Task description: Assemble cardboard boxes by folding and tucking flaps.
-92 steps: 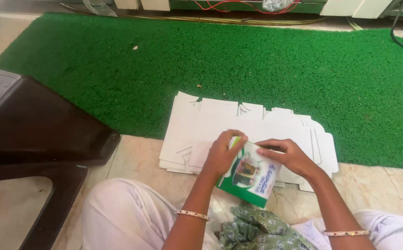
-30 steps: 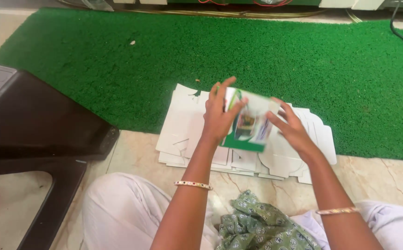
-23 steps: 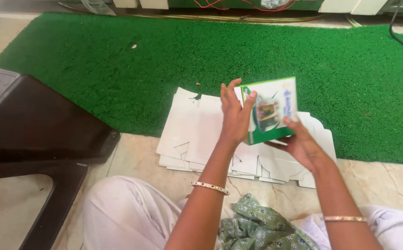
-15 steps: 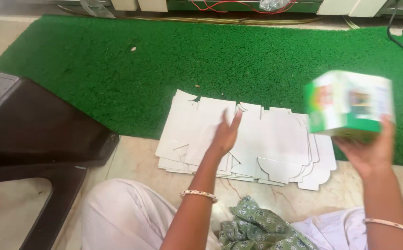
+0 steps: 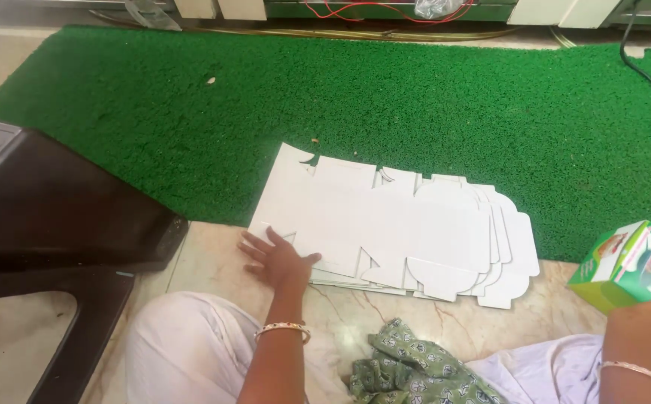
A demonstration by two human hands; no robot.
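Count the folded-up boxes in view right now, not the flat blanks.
1: a green and white box stands at the right edge by the person's right arm, partly cut off by the frame. The flat white blanks lie stacked by the left hand. Others may sit out of view.

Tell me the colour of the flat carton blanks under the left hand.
Plain white, the flat carton blanks under the left hand; the head view shows it.

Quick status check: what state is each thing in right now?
Stack of white cardboard blanks: flat, unfolded, half on the green mat, half on the tile.
Green and white box: folded up, standing at the mat's edge.
Left hand: open, flat on the stack's near corner.
Right hand: out of frame; only the forearm shows beside the box.
Green patterned cloth: crumpled on the lap.
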